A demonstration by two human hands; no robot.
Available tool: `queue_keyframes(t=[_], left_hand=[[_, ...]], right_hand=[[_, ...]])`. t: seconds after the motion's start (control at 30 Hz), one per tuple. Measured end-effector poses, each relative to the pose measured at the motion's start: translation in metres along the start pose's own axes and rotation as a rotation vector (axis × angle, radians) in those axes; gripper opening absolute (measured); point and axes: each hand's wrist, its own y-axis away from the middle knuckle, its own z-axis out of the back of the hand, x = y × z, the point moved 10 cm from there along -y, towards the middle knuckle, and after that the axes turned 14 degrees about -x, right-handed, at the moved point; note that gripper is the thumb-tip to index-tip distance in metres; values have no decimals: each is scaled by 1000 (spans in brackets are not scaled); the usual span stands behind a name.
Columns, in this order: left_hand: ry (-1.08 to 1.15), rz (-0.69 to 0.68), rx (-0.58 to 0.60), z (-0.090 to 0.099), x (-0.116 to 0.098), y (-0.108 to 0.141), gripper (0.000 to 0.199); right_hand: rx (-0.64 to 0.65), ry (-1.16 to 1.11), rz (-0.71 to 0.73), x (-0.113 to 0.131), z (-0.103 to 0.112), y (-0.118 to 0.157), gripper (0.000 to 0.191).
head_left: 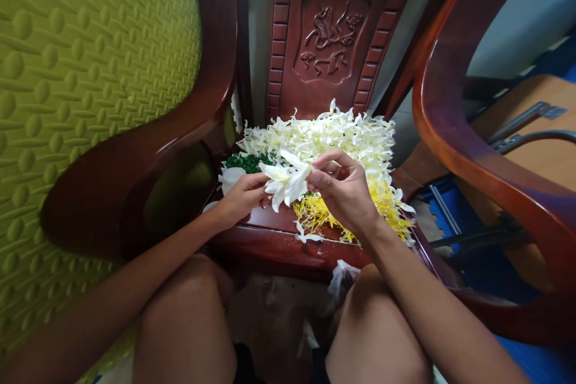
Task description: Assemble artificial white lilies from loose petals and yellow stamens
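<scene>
Between my two hands is a white artificial-looking flower (288, 183) with long pointed petals. My left hand (245, 197) pinches its petals from the left, fingertips closed. With thumb and fingers, my right hand (342, 186) grips its right end, where the base is mostly hidden. Behind it lies a big heap of white flowers (324, 132) on the wooden seat. A pile of thin yellow stamen-like strands (324, 210) sits below and partly behind my right hand. Dark green pieces (248, 162) lie left of the heap, beyond my left hand.
The dark red wooden chair (288, 255) has a carved back (330, 36) and curved armrests. One loose white flower (308, 235) rests near the seat's front edge. A yellow textured mat (90, 72) stands at left. A plastic bag (341, 282) hangs below the seat, near my knee.
</scene>
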Motion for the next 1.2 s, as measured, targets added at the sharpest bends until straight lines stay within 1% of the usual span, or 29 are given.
queue_keyframes(t=[0.2, 0.3, 0.4, 0.47, 0.5, 0.53, 0.6, 0.67, 0.73, 0.83, 0.93, 1.03, 1.2], left_hand=[[9, -15, -30, 3, -3, 0, 11], [19, -18, -47, 6, -3, 0, 11], [28, -23, -60, 7, -3, 0, 13], [34, -27, -65, 9, -3, 0, 14], [31, -35, -68, 10, -4, 0, 14], [24, -44, -72, 10, -5, 0, 14], [8, -65, -76, 12, -6, 0, 14], [-6, -81, -74, 14, -8, 0, 12], [-19, -103, -62, 13, -10, 1, 11], [-39, -156, -46, 11, -17, 3, 9], [-42, -192, -53, 10, -22, 3, 7], [-49, -208, -65, 12, -24, 4, 6], [-62, -208, -74, 13, -25, 5, 7]], right_hand=[[28, -14, 27, -2, -3, 3, 21], [58, -8, 17, -6, -6, 4, 18], [84, 34, -6, -14, -9, 5, 19], [103, 109, 15, -16, -11, 6, 22], [104, 174, 60, -14, -11, 6, 23], [91, 255, 135, -9, -11, 6, 25], [45, 429, 359, 11, -9, 9, 30], [21, 556, 597, 31, -12, 19, 34], [68, 607, 776, 43, -21, 31, 33], [141, 623, 949, 50, -34, 47, 23], [120, 633, 1007, 51, -37, 51, 16], [94, 647, 1017, 51, -37, 51, 13], [118, 634, 1003, 51, -38, 51, 12]])
